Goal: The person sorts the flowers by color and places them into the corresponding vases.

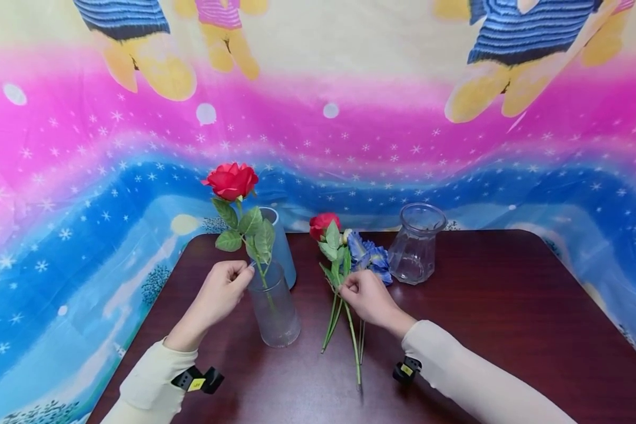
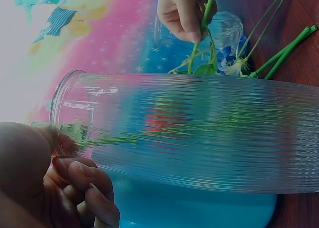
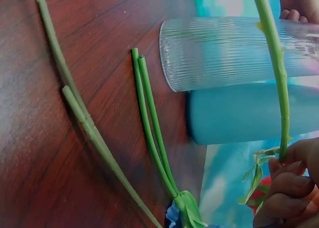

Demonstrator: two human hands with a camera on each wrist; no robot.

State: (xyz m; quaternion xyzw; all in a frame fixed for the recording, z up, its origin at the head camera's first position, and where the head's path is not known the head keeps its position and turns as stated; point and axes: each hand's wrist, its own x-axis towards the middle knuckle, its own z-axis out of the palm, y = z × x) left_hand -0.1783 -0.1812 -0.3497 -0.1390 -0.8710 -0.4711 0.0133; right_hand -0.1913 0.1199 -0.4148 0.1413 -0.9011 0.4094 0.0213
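My left hand (image 1: 224, 288) pinches the stem of a red rose (image 1: 231, 181) at the rim of a clear ribbed glass vase (image 1: 282, 330). The lower stem hangs inside the vase, blurred through its ribbed wall in the left wrist view. My right hand (image 1: 370, 297) pinches the green stem (image 3: 279, 83) of a second red rose (image 1: 323, 225) just below its leaves. Its cut end points toward me. Blue flowers (image 1: 370, 256) lie beyond the right hand, and other green stems (image 3: 149, 118) lie on the table beside them.
An opaque blue vase (image 1: 285, 253) stands right behind the ribbed vase. A wide-rimmed clear glass vase (image 1: 414, 253) stands at the back, right of the blue flowers. The dark wooden table (image 1: 487, 312) ends at a printed cloth backdrop (image 1: 318, 141).
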